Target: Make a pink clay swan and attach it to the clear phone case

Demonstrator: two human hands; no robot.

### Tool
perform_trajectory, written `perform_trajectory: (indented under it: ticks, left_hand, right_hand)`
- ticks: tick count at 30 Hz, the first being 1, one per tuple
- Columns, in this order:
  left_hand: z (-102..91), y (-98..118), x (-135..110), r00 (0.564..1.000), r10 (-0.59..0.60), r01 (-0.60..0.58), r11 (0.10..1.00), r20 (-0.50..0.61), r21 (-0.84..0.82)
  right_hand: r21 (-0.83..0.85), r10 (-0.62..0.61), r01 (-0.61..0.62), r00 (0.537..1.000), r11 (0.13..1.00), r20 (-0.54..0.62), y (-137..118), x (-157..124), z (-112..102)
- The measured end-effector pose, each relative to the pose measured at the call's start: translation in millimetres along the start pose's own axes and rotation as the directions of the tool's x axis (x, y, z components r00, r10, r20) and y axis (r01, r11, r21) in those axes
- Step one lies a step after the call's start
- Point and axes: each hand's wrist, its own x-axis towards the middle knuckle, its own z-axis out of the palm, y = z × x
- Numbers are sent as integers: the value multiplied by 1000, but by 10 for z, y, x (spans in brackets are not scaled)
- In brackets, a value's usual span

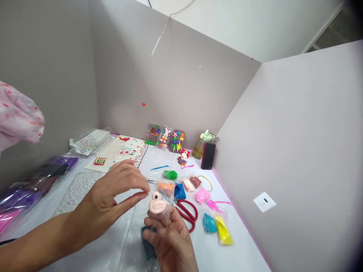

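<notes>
A small pale pink clay figure (157,205) with a round eye and black pupil is held up by my right hand (174,238), whose fingers close around its underside. Something clear and see-through seems to lie beneath the figure. Just left of the figure's eye, my left hand (109,200) has its thumb and forefinger brought together in a pinch; anything between the tips is too small to make out. A dark packet of clay (149,243) lies on the table below, partly covered by my right hand.
Red-handled scissors (195,211) lie right of my hands, near teal clay (210,223) and yellow clay (224,230) in wrappers. Farther back are green clay (170,174), a phone (208,156), a bottle (197,149) and decorated cards (165,136). A textured mat (78,189) lies left.
</notes>
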Motion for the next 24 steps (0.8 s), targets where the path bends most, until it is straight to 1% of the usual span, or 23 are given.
perform_trajectory:
  ticks: [3,8,12,16,24]
  left_hand:
    - [15,-62,-35,992,108,-113,991,64,67]
    - [38,-123,-39,980,179,-189,971,82,144]
    - [33,-129,-28,975,200,-215,962,101,168]
    - [27,-123,-22,971,218,-232,957,97,172]
    - [40,-133,-42,977,196,-206,967,82,150]
  right_hand:
    - [21,7,-7,1000,1000,-11,-1,-1,10]
    - [18,4,-4,1000,1000,-7,-1,-22,12]
    - [3,1,-1,1000,1000,-21,-4,-25,18]
    - [8,0,0,1000,1000,-18,-4,-24,27]
    - [8,0,0,999,1000,-33,8,-45,27]
